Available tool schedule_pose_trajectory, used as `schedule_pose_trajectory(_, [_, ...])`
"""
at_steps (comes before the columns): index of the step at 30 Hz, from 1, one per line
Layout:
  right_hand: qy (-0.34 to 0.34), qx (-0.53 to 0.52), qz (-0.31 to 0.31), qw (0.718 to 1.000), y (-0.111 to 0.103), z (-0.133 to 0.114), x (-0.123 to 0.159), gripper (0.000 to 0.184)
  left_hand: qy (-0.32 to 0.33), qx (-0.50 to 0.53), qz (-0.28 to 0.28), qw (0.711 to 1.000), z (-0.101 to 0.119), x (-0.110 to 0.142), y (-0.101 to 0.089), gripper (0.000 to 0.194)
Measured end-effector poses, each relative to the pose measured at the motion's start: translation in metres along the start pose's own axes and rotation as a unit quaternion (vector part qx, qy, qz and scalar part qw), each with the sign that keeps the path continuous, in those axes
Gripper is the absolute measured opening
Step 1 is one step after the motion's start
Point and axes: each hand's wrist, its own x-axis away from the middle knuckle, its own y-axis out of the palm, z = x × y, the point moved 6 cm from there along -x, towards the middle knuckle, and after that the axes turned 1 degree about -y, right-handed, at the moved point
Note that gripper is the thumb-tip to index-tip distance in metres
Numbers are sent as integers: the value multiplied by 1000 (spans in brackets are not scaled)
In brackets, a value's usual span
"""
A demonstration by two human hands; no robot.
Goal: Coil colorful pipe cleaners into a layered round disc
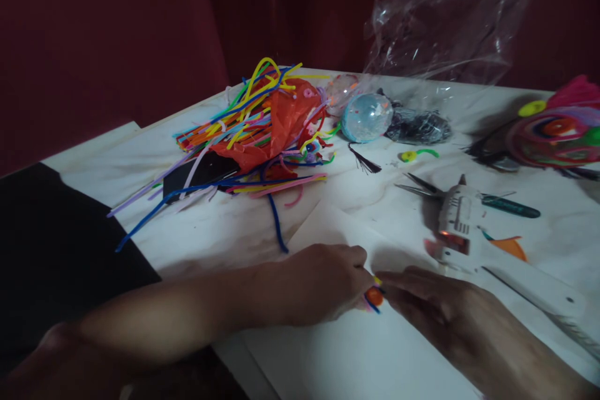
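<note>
My left hand [323, 281] rests on a white sheet of paper [375, 350] near the table's front, fingers curled and pinched round a small coiled pipe-cleaner piece [374, 295] in orange, blue and yellow. My right hand [431, 300] comes in from the right, and its fingertips meet the same small piece. Its fingers are drawn together at that piece. A white glue gun [462, 219] lies just beyond my right hand.
A tangled heap of coloured pipe cleaners [262, 131] with an orange bag lies at the back left. Clear balls [366, 116], a crumpled plastic bag [450, 19], scissors [469, 195], a colourful spiral craft [557, 131] and a black sheet [47, 244] surround the work area.
</note>
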Motion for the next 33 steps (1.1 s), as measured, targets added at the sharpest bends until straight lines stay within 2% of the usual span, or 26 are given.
schedule_pose_trajectory(8, [-4,-18,-19,1000,3,0,-1,36,13,8,19,1000,2,2,1,14])
schedule_pose_trajectory(16, [20,-51,-20,998,9,2,0,38,-39,14,50,998,-3,2,1,5])
schedule_pose_trajectory(22, [60,-120,-41,990,18,9,4,35,-63,19,61,996,-3,5,4,8])
schedule_pose_trajectory(24, [65,-127,-44,989,17,9,5,35,-65,0,63,996,-2,5,4,2])
schedule_pose_trajectory(28, [65,-127,-51,988,14,6,6,38,-63,-41,55,996,2,6,0,6])
schedule_pose_trajectory(33, [70,-127,-58,988,15,6,6,36,-90,-8,40,995,1,8,-6,7])
